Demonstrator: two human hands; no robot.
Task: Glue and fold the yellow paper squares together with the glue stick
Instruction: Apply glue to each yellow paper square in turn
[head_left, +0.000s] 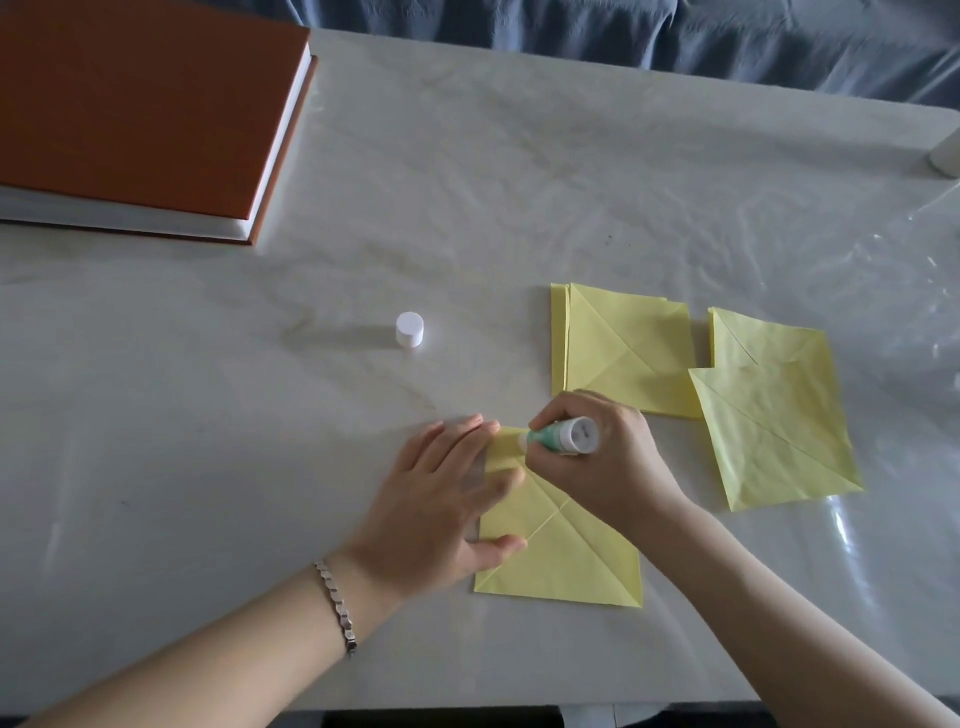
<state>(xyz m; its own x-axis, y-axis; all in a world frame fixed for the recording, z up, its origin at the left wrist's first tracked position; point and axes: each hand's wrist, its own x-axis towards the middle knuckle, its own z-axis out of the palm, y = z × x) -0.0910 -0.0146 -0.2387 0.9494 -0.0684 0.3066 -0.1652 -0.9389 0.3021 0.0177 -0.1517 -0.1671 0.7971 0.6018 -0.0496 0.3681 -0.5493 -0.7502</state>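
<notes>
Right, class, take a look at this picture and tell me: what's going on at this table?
A person is gluing paper at a white table. The left hand presses flat on a creased yellow square to hold it down, while the right hand grips the glue stick and touches its tip to the square's far corner. The white cap stands apart on the table to the left. More yellow squares lie untouched to the right, and an orange book sits at the far left.
</notes>
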